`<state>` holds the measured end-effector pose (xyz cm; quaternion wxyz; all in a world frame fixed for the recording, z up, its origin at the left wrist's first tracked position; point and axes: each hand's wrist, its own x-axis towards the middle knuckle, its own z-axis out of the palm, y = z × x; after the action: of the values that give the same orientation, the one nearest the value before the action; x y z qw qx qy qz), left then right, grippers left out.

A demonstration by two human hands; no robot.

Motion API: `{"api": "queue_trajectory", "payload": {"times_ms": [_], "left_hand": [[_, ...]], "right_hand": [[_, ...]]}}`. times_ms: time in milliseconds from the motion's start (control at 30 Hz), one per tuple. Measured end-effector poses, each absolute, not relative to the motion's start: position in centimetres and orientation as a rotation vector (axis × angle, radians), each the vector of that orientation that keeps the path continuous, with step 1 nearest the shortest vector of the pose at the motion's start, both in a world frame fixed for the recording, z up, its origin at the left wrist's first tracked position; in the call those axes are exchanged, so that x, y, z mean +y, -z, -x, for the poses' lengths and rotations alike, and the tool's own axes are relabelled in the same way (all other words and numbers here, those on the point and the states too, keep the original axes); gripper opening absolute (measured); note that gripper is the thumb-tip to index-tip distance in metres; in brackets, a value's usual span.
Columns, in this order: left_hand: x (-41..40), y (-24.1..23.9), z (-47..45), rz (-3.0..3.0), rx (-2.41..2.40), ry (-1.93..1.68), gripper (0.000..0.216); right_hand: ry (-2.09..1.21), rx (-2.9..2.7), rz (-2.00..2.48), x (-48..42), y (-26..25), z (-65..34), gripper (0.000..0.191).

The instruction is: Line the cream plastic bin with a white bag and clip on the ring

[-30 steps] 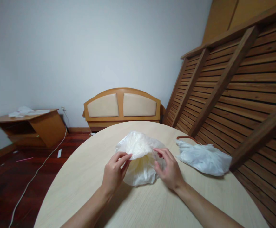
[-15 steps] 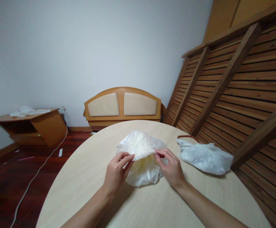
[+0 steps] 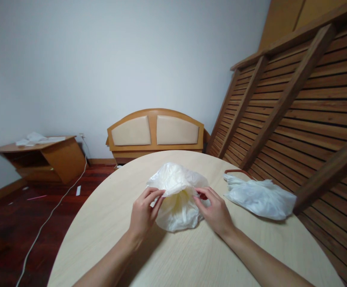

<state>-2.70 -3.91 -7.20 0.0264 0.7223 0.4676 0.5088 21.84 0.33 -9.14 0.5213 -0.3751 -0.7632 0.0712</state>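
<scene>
A crumpled white plastic bag (image 3: 176,179) rests on the round pale wooden table (image 3: 101,223), its mouth facing me. Something yellowish shows faintly inside it, too vague to name. My left hand (image 3: 146,207) pinches the left side of the bag's rim between thumb and fingers. On the opposite side, my right hand (image 3: 215,207) grips the rim in the same way. The upper edge of the opening is lifted between both hands, while the lower part spreads over the tabletop.
A second white plastic bag (image 3: 260,199) lies at the table's right edge, beside a brown curved handle (image 3: 239,171). Wooden slatted panels (image 3: 308,107) lean on the right. Behind stands a headboard (image 3: 155,127); at left, a low cabinet (image 3: 62,159) and a cable (image 3: 44,223) on the floor.
My left hand has shifted slightly left, and the bag's opening is a little wider. My right hand keeps its hold. The camera view has turned slightly.
</scene>
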Motion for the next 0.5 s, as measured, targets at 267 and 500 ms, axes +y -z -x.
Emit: {"api": "queue_trajectory", "payload": {"times_ms": [267, 500], "left_hand": [[-4.1, 6.8, 2.4, -2.185, 1.446, -1.685, 0.022], [-4.6, 6.5, 1.9, -2.233, 1.458, -1.834, 0.031]], "right_hand": [[-0.187, -1.721, 0.901, 0.5, 8.5, -22.0, 0.011], [-0.252, -1.592, 0.931, 0.6, 7.9, -22.1, 0.016]]}}
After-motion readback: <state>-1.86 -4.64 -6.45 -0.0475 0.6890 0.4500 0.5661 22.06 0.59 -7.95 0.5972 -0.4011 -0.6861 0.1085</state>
